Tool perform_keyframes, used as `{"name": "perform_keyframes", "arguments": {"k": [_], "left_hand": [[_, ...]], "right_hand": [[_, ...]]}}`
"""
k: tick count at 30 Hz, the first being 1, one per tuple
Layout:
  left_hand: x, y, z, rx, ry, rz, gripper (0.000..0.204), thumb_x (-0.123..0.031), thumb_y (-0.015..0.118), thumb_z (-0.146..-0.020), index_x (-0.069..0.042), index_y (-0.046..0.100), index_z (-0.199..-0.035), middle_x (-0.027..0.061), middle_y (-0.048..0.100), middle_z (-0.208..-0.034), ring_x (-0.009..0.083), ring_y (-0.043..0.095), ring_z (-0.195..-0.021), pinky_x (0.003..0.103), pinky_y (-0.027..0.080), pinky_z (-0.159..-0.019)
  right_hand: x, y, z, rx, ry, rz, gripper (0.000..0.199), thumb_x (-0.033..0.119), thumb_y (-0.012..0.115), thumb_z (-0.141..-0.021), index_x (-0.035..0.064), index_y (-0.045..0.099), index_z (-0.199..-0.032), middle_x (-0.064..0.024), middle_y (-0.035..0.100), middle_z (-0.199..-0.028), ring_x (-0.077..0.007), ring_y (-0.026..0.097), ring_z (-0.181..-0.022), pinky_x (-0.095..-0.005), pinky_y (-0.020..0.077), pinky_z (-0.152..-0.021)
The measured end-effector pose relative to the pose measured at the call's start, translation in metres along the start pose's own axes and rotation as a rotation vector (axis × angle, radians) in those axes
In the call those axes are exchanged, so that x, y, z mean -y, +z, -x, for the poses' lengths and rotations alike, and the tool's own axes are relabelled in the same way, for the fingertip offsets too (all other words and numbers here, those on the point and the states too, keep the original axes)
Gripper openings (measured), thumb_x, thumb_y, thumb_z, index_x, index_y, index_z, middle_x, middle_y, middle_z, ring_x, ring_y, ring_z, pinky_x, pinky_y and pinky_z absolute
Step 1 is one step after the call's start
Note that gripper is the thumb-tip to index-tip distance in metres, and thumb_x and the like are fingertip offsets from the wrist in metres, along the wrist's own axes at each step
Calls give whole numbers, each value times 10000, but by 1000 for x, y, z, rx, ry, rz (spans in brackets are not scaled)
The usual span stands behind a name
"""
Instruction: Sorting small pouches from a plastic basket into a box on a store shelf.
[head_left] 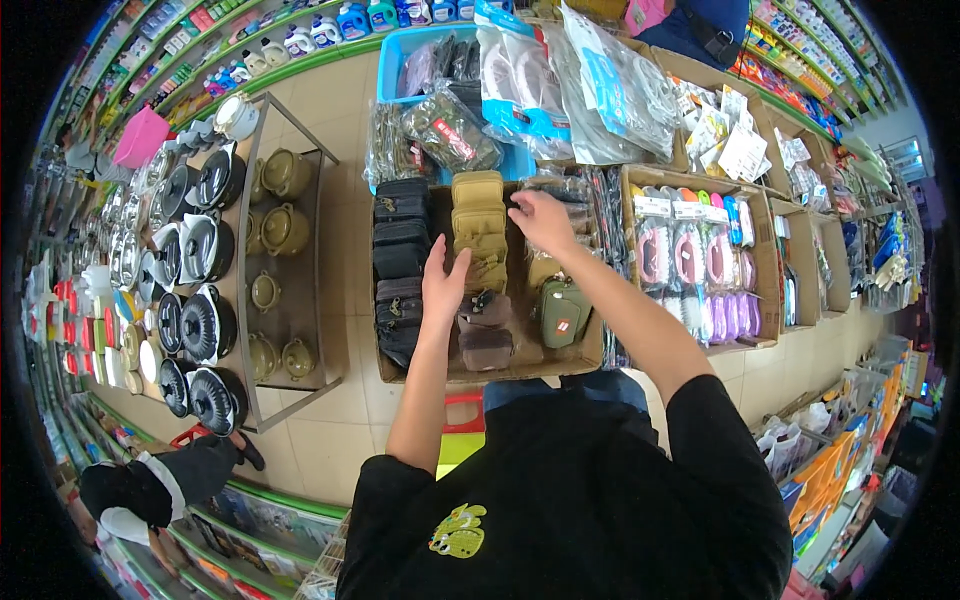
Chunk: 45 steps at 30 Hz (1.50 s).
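Observation:
A cardboard box [590,352] in front of me holds small zippered pouches in rows. Black pouches [400,245] fill its left side, and tan pouches [478,220] run down the middle. Brown pouches [486,335] lie at the near end of the middle row. A green pouch [564,312] with a small tag stands at the near right. My left hand [443,282] is open over the box, between the black and tan rows, with its fingers pointing away from me. My right hand [543,222], fingers apart and holding nothing, is just right of the tan row.
Beyond the box stands a blue bin [400,50] with bagged goods. Large plastic packages [520,75] lie beside it. To the right, a carton [690,240] holds packaged brushes. Dark pots [210,245] sit on a rack at left. A person [165,490] is at the lower left.

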<state>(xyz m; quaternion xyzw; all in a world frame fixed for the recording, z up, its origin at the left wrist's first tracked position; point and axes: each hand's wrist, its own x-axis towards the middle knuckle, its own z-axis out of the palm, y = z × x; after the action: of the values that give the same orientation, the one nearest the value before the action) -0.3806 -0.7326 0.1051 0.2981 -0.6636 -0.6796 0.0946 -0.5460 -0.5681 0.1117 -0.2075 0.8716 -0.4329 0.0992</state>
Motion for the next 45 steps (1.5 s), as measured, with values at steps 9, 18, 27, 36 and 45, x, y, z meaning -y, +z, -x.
{"name": "perform_keyframes", "arguments": {"k": [9,18,27,36,45], "left_hand": [[-7,40,-50,-48,134,-535,862,-376,784,-798,-42,380,-1483,252,554,-1297,371,542,-1215,438,451,-1011],[-6,41,-60,-65,152,-567,782,-268,819,-760,-49,417,-1394,234,601,-1207,393,591,-1117,458,488,-930],[-3,41,-67,-56,205,-560,749,-251,801,-766,-37,429,-1380,240,608,-1198,392,603,-1107,455,495,-923],[3,40,-73,-49,201,-562,809,-286,792,-766,-32,409,-1431,245,593,-1247,392,593,-1142,450,488,-959],[-4,39,-72,-9,169,-537,813,-284,790,-773,-33,400,-1441,251,580,-1268,390,586,-1153,449,487,-963]], "right_hand": [[-7,19,-108,357,-363,445,536,162,645,-830,77,543,-1350,-193,586,-1281,-369,559,-1191,-442,459,-1018],[-3,25,-117,529,-286,431,476,167,697,-775,95,613,-1238,-181,610,-1192,-369,591,-1122,-452,485,-961],[-10,23,-117,473,-346,395,558,153,764,-723,115,602,-1255,-165,636,-1106,-374,606,-1057,-447,498,-931],[-11,22,-114,483,-322,392,553,159,745,-761,146,607,-1297,-166,610,-1158,-360,595,-1106,-451,490,-950],[-10,23,-120,517,-296,423,572,174,726,-772,123,593,-1325,-174,614,-1195,-361,596,-1119,-448,486,-965]]}}
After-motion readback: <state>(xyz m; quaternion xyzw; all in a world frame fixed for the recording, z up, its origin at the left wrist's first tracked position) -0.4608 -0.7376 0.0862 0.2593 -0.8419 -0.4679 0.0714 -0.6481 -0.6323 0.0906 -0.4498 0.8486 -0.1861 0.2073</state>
